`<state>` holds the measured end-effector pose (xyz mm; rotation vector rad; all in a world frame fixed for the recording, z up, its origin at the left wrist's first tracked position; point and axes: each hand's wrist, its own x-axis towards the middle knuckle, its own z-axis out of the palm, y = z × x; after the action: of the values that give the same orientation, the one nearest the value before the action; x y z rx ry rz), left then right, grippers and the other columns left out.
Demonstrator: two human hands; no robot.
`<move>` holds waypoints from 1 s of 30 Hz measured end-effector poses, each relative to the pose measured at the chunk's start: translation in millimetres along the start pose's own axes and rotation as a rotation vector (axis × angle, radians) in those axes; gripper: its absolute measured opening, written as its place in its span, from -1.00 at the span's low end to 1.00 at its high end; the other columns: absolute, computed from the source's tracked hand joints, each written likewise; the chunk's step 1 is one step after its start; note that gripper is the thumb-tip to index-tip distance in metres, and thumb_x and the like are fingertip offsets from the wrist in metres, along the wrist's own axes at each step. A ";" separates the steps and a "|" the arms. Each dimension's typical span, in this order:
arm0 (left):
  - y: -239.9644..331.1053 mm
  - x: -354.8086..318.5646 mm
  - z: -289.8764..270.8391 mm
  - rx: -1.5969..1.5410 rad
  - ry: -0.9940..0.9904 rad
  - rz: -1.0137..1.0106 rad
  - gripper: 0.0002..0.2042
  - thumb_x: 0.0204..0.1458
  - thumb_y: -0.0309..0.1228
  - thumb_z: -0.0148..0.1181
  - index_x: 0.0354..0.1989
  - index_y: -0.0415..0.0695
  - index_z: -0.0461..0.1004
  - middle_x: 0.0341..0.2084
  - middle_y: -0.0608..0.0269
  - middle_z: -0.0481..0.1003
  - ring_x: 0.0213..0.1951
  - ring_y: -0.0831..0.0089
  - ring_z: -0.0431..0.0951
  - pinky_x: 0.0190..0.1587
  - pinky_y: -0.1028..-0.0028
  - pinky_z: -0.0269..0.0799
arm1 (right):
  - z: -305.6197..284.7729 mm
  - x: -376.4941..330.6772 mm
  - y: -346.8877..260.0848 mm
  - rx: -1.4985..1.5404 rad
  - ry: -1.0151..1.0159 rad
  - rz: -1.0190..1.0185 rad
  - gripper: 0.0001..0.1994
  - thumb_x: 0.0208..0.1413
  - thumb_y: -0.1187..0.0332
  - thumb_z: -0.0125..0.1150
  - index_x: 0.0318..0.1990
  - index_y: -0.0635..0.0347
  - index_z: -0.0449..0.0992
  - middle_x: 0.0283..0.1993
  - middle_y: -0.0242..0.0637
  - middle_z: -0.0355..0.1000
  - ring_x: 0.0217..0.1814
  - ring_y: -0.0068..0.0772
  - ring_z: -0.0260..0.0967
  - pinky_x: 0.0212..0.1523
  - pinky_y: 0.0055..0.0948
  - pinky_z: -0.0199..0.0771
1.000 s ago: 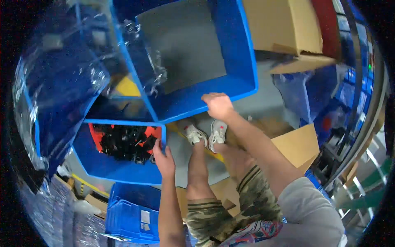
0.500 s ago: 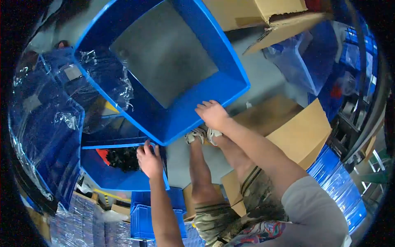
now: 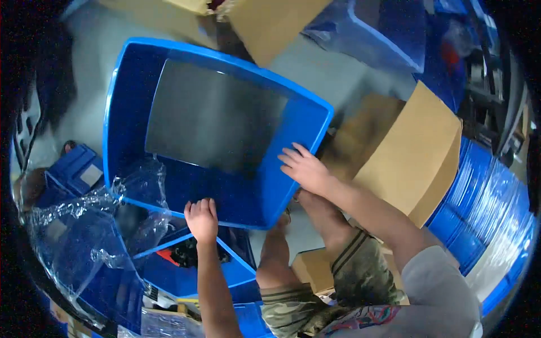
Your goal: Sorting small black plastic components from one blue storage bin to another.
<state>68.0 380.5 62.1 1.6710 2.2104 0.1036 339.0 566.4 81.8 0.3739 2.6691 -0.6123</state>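
Note:
A large blue bin (image 3: 222, 197) is tilted in front of me, its wide opening facing me and a smooth grey area showing at its base. My left hand (image 3: 202, 219) has its fingers hooked over the bin's near rim. Farther right, my right hand (image 3: 307, 168) grips the right-hand rim, fingers lying over onto the inner wall. Crumpled clear plastic film (image 3: 141, 183) hangs against the bin's left near corner. Under my left forearm is a smaller blue bin (image 3: 186, 281) holding black and red items too blurred to name.
To the right stands an open cardboard box (image 3: 406, 152), with film-wrapped blue bins (image 3: 479, 208) beyond it. Another cardboard box (image 3: 270, 28) lies at the far side. Film-covered blue bins (image 3: 84, 253) crowd the left. A small cardboard box (image 3: 313, 270) sits by my legs.
The large bin has turned and shifted toward me. My left hand has moved from the smaller bin's edge to the large bin's rim; my right hand has slid along to its right side.

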 end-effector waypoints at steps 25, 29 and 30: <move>10.4 -29.2 13.2 -0.006 0.036 -0.046 -0.89 -0.12 -0.36 0.04 -0.59 -0.06 0.31 -0.58 0.25 0.34 -0.40 0.26 0.35 -0.26 0.23 0.21 | 75.3 -228.3 -84.7 0.285 -0.251 0.573 -0.72 -0.11 0.39 0.00 -0.17 -0.02 0.46 -0.12 -0.23 0.39 0.02 -0.15 0.27 0.08 -0.17 0.25; 2.8 -37.1 4.0 -0.099 -0.030 -0.038 -0.94 -0.17 -0.42 0.07 -0.50 -0.10 0.37 -0.51 0.20 0.37 -0.33 0.22 0.36 -0.15 0.21 0.21 | -37.4 -200.2 -74.1 0.239 -0.286 0.791 -0.67 -0.10 0.38 0.02 -0.09 0.07 0.41 0.00 -0.21 0.32 0.15 -0.18 0.18 0.16 -0.21 0.15; 6.5 -35.5 3.5 -0.111 -0.002 -0.014 -0.94 -0.17 -0.42 0.07 -0.50 -0.10 0.37 -0.51 0.20 0.37 -0.33 0.22 0.36 -0.15 0.21 0.21 | -43.0 -218.2 -58.8 0.100 -0.196 0.808 -0.61 -0.13 0.37 0.07 -0.05 0.09 0.38 0.04 -0.16 0.29 0.19 -0.18 0.13 0.19 -0.22 0.12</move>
<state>83.4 348.4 69.3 1.5951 2.1730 0.2174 501.6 498.0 229.4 1.2538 2.0454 -0.4785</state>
